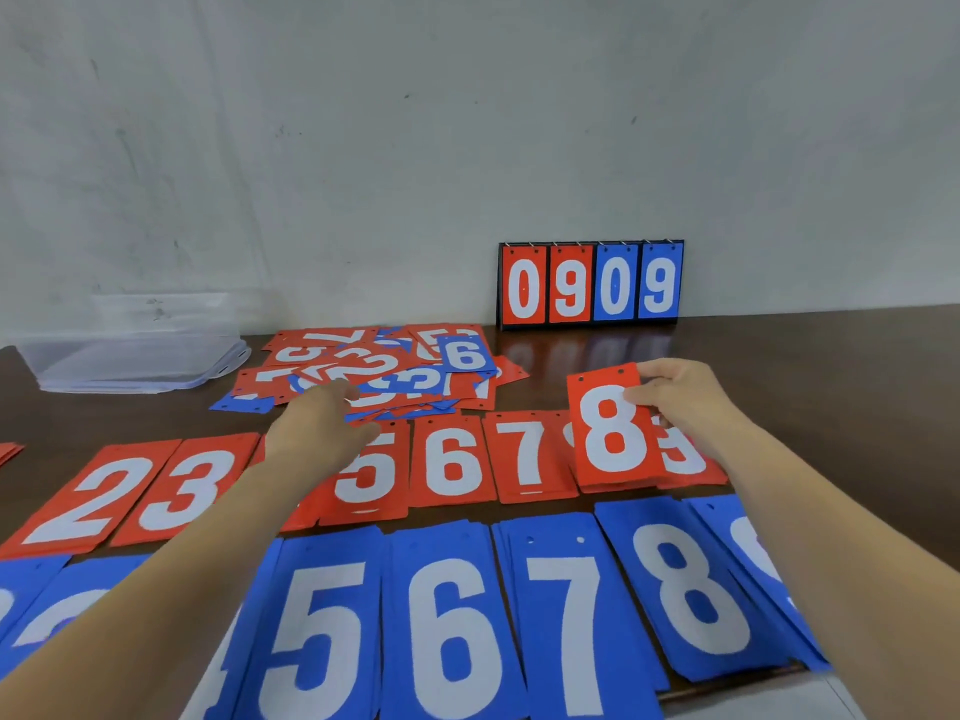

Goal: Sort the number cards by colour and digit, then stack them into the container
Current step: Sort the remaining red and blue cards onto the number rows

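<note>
The right hand (670,392) pinches the red 8 card (613,428) by its top edge, long axis pointing away, between the red 7 pile (530,454) and red 9 pile (685,459); the left hand (317,423), loose-fingered and empty, is nearer the unsorted heap (384,371) ahead.

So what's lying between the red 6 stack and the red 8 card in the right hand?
The red 7 stack, plus a sliver of another red card beside the red 8 card; the head view shows it.

One camera sits on the person's head. It looks forward and down over the table (810,356). The scoreboard (590,283) stands far off at the back; the blue cards (400,589) before it lie very close to the camera.
</note>
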Tool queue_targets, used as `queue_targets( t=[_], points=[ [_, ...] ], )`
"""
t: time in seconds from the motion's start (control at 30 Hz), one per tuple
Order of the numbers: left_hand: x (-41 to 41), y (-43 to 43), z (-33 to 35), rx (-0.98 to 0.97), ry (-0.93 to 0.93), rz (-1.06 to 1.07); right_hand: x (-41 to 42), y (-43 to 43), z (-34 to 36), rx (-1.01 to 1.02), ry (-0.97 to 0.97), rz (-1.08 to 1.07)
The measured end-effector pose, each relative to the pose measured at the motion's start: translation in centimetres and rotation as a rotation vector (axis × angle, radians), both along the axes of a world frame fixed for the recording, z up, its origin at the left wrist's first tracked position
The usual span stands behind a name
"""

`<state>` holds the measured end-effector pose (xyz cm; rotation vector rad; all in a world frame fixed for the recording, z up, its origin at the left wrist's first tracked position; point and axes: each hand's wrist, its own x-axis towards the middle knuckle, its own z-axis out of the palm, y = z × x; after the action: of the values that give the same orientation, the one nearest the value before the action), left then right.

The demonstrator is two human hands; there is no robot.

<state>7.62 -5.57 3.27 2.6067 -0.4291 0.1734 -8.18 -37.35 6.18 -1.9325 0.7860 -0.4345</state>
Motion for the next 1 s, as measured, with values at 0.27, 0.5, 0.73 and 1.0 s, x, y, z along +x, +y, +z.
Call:
queue_targets(
  t=[0.27,0.5,0.73,1.0],
  points=[
    [0.9,-4.4,-0.6,0.054,-0.015,-0.003,2.6,-2.2,-4.0,-0.181,0.081,0.090],
    [0.9,-6.2,-1.1,0.077,-0.031,0.005,3.1,-2.8,-5.4,-0.583,0.218,0.100],
    [1.0,-6.4,-1.2,0.085,-0.020,0.010,4.5,-2.5,-4.7,-0.541,0.154,0.148],
    [4.6,-4.8,-0.8,0.017,-0.008,0.007,9.8,0.6,-3.4,-0.451,0.064,0.189]
  ],
)
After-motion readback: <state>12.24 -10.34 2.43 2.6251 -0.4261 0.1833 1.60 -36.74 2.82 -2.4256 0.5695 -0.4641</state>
